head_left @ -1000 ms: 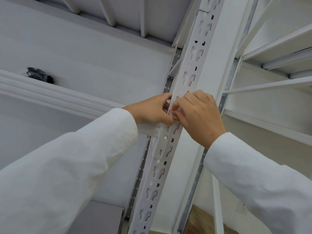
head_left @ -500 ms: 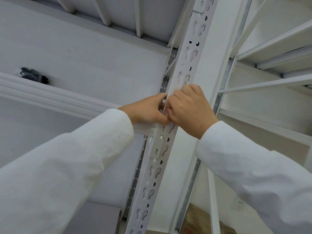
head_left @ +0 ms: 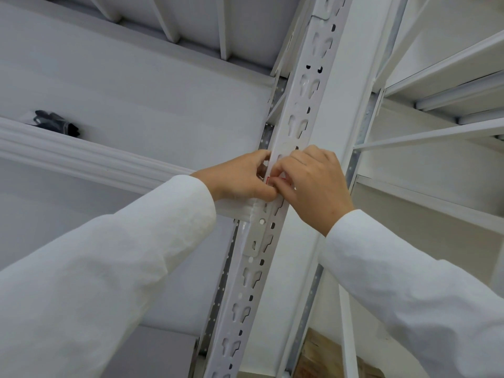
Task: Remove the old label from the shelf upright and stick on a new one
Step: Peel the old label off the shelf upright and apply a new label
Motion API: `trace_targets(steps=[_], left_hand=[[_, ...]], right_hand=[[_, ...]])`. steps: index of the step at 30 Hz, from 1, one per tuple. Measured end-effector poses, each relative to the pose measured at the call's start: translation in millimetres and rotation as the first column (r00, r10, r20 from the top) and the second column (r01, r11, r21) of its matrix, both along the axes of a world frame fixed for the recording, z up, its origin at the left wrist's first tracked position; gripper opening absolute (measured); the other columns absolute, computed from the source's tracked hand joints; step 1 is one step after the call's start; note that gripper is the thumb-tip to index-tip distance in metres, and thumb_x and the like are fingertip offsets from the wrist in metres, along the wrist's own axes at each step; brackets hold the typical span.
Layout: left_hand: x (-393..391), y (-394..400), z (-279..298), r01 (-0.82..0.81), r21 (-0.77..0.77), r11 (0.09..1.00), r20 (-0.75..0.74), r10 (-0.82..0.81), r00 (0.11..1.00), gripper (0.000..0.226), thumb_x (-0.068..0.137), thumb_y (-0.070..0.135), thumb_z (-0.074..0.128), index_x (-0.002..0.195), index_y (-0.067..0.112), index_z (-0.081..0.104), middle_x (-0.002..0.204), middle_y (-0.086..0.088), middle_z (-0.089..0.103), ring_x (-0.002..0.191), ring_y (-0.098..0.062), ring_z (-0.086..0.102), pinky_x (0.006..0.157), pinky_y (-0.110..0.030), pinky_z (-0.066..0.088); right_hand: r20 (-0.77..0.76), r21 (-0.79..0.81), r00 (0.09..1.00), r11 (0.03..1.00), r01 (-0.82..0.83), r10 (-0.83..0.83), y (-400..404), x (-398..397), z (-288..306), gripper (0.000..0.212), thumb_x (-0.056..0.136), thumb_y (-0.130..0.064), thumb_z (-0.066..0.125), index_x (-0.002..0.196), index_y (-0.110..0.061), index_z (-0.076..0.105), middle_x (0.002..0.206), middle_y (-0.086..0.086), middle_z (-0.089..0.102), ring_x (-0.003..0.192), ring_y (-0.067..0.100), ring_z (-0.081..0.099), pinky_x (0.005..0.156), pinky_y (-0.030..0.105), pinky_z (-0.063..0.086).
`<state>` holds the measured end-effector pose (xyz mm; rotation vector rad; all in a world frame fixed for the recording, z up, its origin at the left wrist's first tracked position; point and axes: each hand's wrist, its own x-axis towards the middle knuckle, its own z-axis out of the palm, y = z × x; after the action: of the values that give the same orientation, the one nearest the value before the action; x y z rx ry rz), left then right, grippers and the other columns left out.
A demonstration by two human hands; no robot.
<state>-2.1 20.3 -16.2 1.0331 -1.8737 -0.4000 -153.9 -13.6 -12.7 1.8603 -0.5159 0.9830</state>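
Head view, left to right: left hand (head_left: 240, 177) curls against the shelf upright (head_left: 272, 241), apparently pinching the label (head_left: 268, 180), a small red-edged strip mostly hidden between fingertips. Right hand (head_left: 313, 181) pinches it alongside. Expect thin, light, tear-prone material; grip a lifted corner, peel slowly.

We take this for a storeroom or warehouse: white metal racking fills our view, with a slotted upright (head_left: 293, 148) running up the middle, shelf beams (head_left: 81, 156) to the left, bare shelves (head_left: 447, 69) to the right, and dark gloves (head_left: 56, 122) on the left shelf.
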Motion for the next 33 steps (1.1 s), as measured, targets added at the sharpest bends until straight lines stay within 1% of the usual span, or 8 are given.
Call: trace_targets(steps=[9, 13, 16, 18, 21, 27, 29, 33], left_hand=[[0.8, -2.1, -0.4, -0.012, 0.005, 1.000, 0.003, 0.012, 1.000, 0.048, 0.076, 0.002, 0.061, 0.118, 0.020, 0.047, 0.085, 0.006, 0.058, 0.062, 0.002, 0.055, 0.059, -0.008, 0.042], [0.1, -1.2, -1.0, -0.001, 0.003, 1.000, -0.017, 0.001, 1.000, 0.046, 0.077, 0.001, 0.060, 0.119, 0.018, 0.048, 0.079, 0.008, 0.057, 0.052, 0.006, 0.052, 0.055, -0.006, 0.040], [-0.5, -0.5, -0.9, 0.000, 0.001, 1.000, -0.015, 0.000, 1.000, 0.046, 0.078, 0.002, 0.060, 0.118, 0.020, 0.047, 0.076, 0.009, 0.055, 0.052, 0.006, 0.050, 0.053, -0.006, 0.039], [0.0, -0.3, -1.0, 0.000, 0.007, 1.000, -0.002, 0.000, 1.000, 0.049, 0.078, 0.005, 0.062, 0.121, 0.021, 0.045, 0.084, 0.005, 0.058, 0.061, 0.000, 0.054, 0.060, -0.010, 0.043], [0.8, -0.6, -0.8, -0.001, 0.019, 1.000, 0.006, 0.001, 1.000, 0.056, 0.078, 0.007, 0.063, 0.127, 0.023, 0.043, 0.101, -0.001, 0.063, 0.076, -0.011, 0.058, 0.077, -0.023, 0.049], [0.2, -1.2, -0.1, -0.005, 0.016, 1.000, 0.006, 0.005, 1.000, 0.052, 0.078, 0.007, 0.064, 0.121, 0.026, 0.042, 0.099, 0.001, 0.063, 0.076, -0.009, 0.059, 0.074, -0.021, 0.050], [0.6, -1.6, -0.6, -0.014, 0.014, 1.000, 0.012, 0.014, 1.000, 0.054, 0.077, 0.008, 0.064, 0.124, 0.025, 0.043, 0.102, -0.003, 0.063, 0.077, -0.010, 0.058, 0.078, -0.025, 0.050], [0.5, -1.1, -0.8, -0.011, 0.014, 1.000, 0.006, 0.011, 1.000, 0.052, 0.077, 0.007, 0.063, 0.123, 0.023, 0.045, 0.097, -0.001, 0.061, 0.073, -0.009, 0.055, 0.074, -0.021, 0.046]], right_hand=[[-0.038, -0.074, 0.993, 0.991, 0.112, -0.115, -2.2, 6.3, 0.2, 0.027, 0.085, -0.025, 0.040, 0.069, -0.014, 0.060, 0.062, 0.002, 0.054, 0.064, 0.027, 0.050, 0.072, 0.032, 0.025], [-0.017, 0.013, 0.993, 0.993, 0.120, -0.120, 0.3, 4.8, -5.2, 0.023, 0.086, -0.027, 0.045, 0.072, -0.016, 0.060, 0.065, 0.000, 0.058, 0.066, 0.026, 0.053, 0.072, 0.033, 0.024], [0.030, 0.110, 0.999, 0.994, 0.007, -0.010, 5.7, -1.7, -5.3, 0.020, 0.086, -0.030, 0.047, 0.077, -0.021, 0.063, 0.070, -0.007, 0.060, 0.070, 0.022, 0.052, 0.073, 0.031, 0.027], [0.051, 0.126, 0.997, 0.990, -0.064, 0.058, 5.7, -7.8, -5.5, 0.013, 0.083, -0.028, 0.055, 0.086, -0.022, 0.066, 0.068, -0.011, 0.051, 0.069, 0.016, 0.045, 0.072, 0.030, 0.030], [0.076, 0.122, 0.994, 0.989, -0.089, 0.080, 3.2, -14.3, -6.1, 0.020, 0.082, -0.028, 0.059, 0.100, -0.020, 0.066, 0.070, -0.014, 0.039, 0.069, 0.013, 0.038, 0.069, 0.030, 0.030], [0.061, 0.035, 0.997, 0.998, -0.055, 0.053, 0.9, -12.9, -4.1, 0.012, 0.081, -0.028, 0.060, 0.085, -0.021, 0.069, 0.067, -0.006, 0.055, 0.068, 0.022, 0.050, 0.069, 0.030, 0.029], [0.061, 0.032, 0.997, 0.999, -0.044, 0.042, 1.3, -10.7, -3.4, 0.012, 0.080, -0.029, 0.059, 0.078, -0.021, 0.068, 0.065, -0.006, 0.056, 0.067, 0.022, 0.051, 0.069, 0.030, 0.030], [0.068, 0.052, 0.997, 0.998, -0.033, 0.029, 4.0, -5.7, -1.7, 0.012, 0.077, -0.028, 0.062, 0.069, -0.021, 0.067, 0.060, -0.006, 0.056, 0.065, 0.022, 0.051, 0.069, 0.030, 0.030]])
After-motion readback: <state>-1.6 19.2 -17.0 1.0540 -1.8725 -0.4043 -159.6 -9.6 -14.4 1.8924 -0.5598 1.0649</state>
